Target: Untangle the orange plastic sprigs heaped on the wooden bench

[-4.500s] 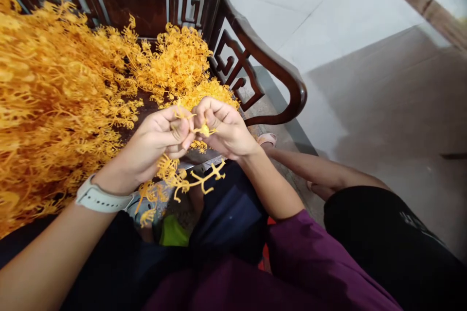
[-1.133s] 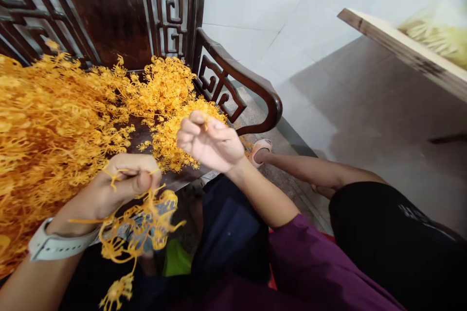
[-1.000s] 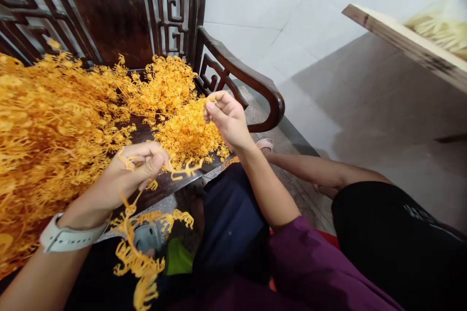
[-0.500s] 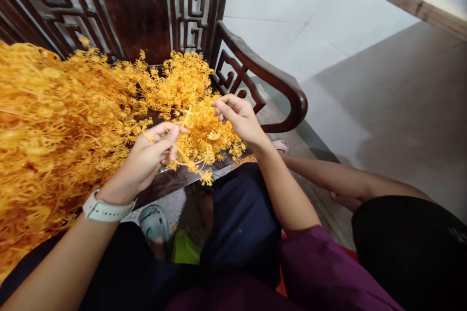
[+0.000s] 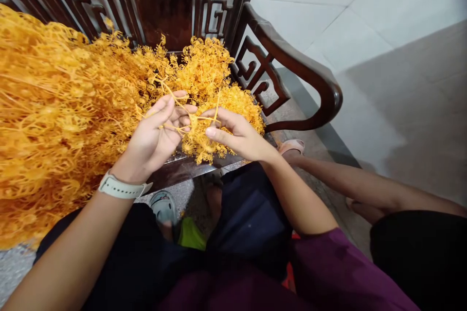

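Observation:
My left hand (image 5: 155,129), a pale watch strap on its wrist, is closed around a thin branched yellow plastic flower stem (image 5: 174,97). The stem's arms spread out past the fingertips toward the right. My right hand (image 5: 242,136) has its thumb and fingers at the far arm of that stem, bent around it; their exact contact is partly hidden. Beneath and behind both hands lies a heap of yellow plastic flower sprays (image 5: 209,65). A much larger heap of the same sprays (image 5: 73,97) rises to the left of my left hand.
The heaps rest on a dark carved wooden bench (image 5: 160,5) with a curved armrest (image 5: 306,68) on the right. Another person's bare leg (image 5: 346,175) and pink sandal (image 5: 292,146) are at the right. Below are a grey-green clog (image 5: 163,205) and a bright green object (image 5: 191,234).
My left hand has risen and turned more palm up with the stem. My right hand has come down to the stem's other arm. The view has shifted, so the bench sits further right.

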`<move>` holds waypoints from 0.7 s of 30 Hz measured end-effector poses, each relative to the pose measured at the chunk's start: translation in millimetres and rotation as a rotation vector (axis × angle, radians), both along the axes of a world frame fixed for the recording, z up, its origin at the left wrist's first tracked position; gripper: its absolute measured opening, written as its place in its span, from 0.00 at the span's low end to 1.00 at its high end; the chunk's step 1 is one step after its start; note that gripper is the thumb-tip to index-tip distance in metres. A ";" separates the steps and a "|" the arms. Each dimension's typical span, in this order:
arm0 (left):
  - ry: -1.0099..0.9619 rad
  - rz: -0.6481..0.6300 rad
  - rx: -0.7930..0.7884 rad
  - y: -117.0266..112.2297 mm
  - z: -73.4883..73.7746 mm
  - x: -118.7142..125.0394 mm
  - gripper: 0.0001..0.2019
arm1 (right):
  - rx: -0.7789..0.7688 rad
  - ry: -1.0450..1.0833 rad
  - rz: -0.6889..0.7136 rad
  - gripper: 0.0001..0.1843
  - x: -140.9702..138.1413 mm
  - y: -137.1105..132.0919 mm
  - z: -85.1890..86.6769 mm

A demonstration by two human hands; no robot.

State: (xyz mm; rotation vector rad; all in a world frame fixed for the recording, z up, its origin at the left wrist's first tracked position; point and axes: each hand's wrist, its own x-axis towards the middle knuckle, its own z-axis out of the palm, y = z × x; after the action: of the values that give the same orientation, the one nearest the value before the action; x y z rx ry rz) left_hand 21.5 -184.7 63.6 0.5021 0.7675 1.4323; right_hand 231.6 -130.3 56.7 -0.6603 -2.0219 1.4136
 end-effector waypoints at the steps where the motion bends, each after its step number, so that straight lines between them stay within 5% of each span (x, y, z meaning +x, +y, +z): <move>1: 0.001 -0.007 0.005 -1.0 0.9 0.2 0.06 | -0.026 0.021 -0.010 0.17 -1.7 -1.1 0.9; 5: -0.009 -0.056 0.045 -7.9 3.9 1.1 0.09 | -0.244 0.122 -0.053 0.17 -5.8 0.2 -0.9; 10: 0.069 -0.171 0.008 -13.9 4.1 4.0 0.28 | -0.524 0.290 -0.103 0.16 -8.9 2.6 -5.3; 16: 0.025 0.096 0.013 -0.7 -3.5 1.1 0.23 | -0.456 0.313 -0.139 0.11 -9.7 -7.6 2.1; 21: -0.071 0.299 0.070 3.6 3.2 -11.6 0.19 | -0.442 0.032 0.027 0.14 -3.7 -11.4 0.3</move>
State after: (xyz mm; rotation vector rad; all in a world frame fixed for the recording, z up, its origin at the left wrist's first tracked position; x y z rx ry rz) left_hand 9.9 -181.2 66.8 0.3986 0.7597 1.7501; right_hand 228.0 -141.7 57.0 -0.7867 -1.7072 1.8972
